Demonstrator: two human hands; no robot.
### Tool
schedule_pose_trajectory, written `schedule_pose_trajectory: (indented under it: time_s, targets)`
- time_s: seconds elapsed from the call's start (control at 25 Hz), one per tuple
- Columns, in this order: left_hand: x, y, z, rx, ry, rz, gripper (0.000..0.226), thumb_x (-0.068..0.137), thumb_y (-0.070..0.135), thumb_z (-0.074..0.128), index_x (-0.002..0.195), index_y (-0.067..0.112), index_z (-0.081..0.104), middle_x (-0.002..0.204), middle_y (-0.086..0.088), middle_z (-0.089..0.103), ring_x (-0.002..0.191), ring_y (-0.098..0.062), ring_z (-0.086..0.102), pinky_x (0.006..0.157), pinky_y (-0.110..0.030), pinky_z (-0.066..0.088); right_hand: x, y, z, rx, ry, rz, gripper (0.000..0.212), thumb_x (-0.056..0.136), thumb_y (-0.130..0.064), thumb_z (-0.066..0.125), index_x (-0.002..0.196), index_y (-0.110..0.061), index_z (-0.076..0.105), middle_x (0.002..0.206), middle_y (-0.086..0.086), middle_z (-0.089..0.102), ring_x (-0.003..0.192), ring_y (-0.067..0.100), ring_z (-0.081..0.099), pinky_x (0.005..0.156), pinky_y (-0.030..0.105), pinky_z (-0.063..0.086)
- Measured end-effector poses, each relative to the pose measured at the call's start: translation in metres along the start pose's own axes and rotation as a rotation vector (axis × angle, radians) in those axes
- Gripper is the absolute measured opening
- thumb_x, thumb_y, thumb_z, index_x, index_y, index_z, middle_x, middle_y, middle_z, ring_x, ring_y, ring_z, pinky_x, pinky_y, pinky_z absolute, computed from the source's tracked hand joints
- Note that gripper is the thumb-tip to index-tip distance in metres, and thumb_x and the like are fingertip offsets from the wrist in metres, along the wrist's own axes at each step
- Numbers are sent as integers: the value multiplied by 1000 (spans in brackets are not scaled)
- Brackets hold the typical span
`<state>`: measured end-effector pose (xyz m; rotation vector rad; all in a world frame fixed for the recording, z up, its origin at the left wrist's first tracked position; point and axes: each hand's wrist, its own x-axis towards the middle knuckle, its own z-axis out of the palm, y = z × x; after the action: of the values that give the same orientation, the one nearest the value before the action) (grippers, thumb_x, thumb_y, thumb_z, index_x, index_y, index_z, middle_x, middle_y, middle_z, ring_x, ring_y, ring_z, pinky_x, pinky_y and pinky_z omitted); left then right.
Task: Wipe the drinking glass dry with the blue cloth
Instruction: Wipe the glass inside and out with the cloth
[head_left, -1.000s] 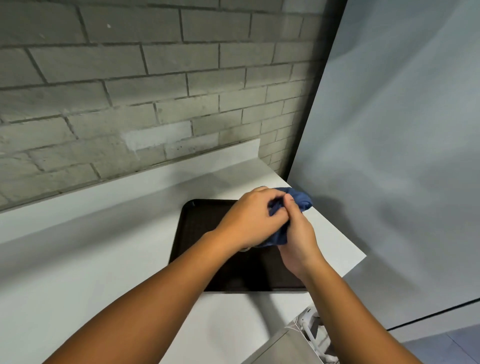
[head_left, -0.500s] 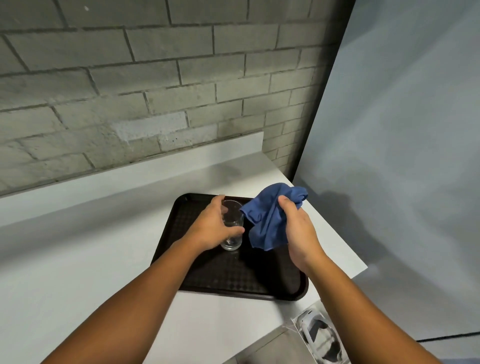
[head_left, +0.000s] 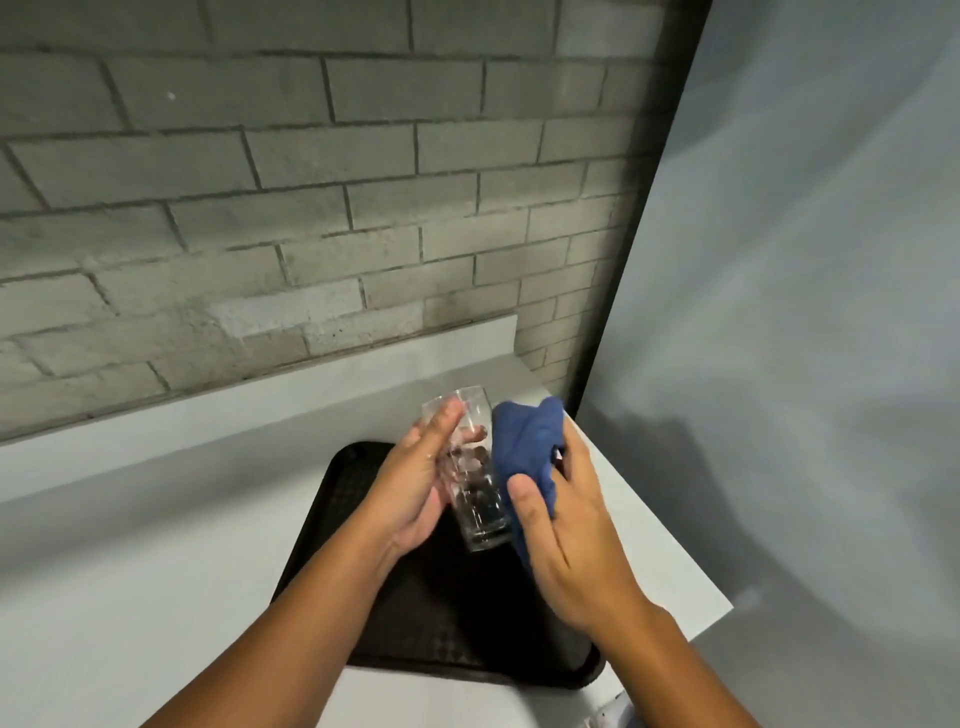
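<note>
A clear drinking glass (head_left: 475, 483) is lifted above the tray, tilted with its rim pointing away from me and its base toward me. My left hand (head_left: 415, 486) grips it from the left side, fingers wrapped behind it. My right hand (head_left: 561, 530) holds the bunched blue cloth (head_left: 527, 447) against the glass's right side, thumb pressed over the cloth.
A dark brown tray (head_left: 415, 613) lies on the white counter (head_left: 156, 545) beneath my hands. A grey brick wall (head_left: 311, 208) stands behind. The counter's right edge drops off beside a pale grey panel (head_left: 805, 312).
The glass went from standing on the tray in my left hand to being lifted and tilted. The cloth, held apart half a second ago, now touches the glass's side.
</note>
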<state>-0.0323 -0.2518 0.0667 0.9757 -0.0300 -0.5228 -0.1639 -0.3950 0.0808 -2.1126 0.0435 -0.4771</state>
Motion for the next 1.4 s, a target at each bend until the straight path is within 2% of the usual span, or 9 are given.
schedule_pose_trajectory:
  time_s: [0.2,0.44,0.6,0.72,0.84,1.0,1.2,1.28,1.4]
  targets:
    - [-4,-10,46,-24,30,-80,49,102,38,77,136,2,72,119,-28,83,95,-38,82,87,-48,67,20,-7,-10,60,-4,30,67,114,-46,40,172,-48,4,155,-63,28,143,-31,35,114,-1,32]
    - [-9,-15,60,-15,-2,-76,30,104,7,70,132,4,81,125,-22,83,102,-30,84,82,-37,71,12,-12,-8,38,-43,-79,53,114,-21,53,155,-53,42,178,-23,23,169,0,8,137,22,12]
    - [3,-8,64,4,85,-146,53,113,42,62,145,1,68,142,-32,73,131,-48,70,115,-62,53,24,-22,-10,216,40,101,50,114,-12,52,149,-48,47,173,-20,35,164,-4,23,137,27,18]
    - [6,-9,61,9,120,-129,49,112,48,58,125,4,75,109,-21,82,92,-32,81,88,-45,65,14,-21,-1,59,19,26,50,113,-27,50,159,-45,43,175,-18,34,166,-4,21,135,20,18]
    - [3,-13,57,30,90,-108,52,101,56,74,124,9,75,95,-17,86,73,-28,84,64,-39,68,33,-14,-14,239,111,243,33,115,-19,50,138,-25,73,147,5,74,140,22,67,125,48,46]
    - [5,-9,51,16,42,-70,36,102,38,75,118,6,80,104,-23,85,83,-32,85,69,-39,69,21,-31,-6,101,38,96,48,112,-28,50,160,-31,52,172,-11,46,162,-1,35,134,23,25]
    - [-3,-3,54,8,-19,-108,87,75,65,92,134,2,79,115,-23,83,92,-33,83,86,-45,68,32,-40,-10,264,134,245,28,112,-27,52,125,-28,77,135,-5,79,126,4,69,116,41,52]
    - [-4,0,55,-36,-51,-131,79,69,55,98,129,5,83,128,-28,79,106,-38,78,105,-53,60,25,-44,-7,203,72,158,40,111,-27,51,149,-35,62,163,-9,58,155,3,49,130,28,36]
    - [-2,-2,53,17,18,-153,60,92,64,78,117,10,88,111,-23,84,92,-33,83,86,-47,67,30,-31,-11,282,150,221,29,115,-22,50,132,-20,73,133,9,80,127,27,74,119,54,51]
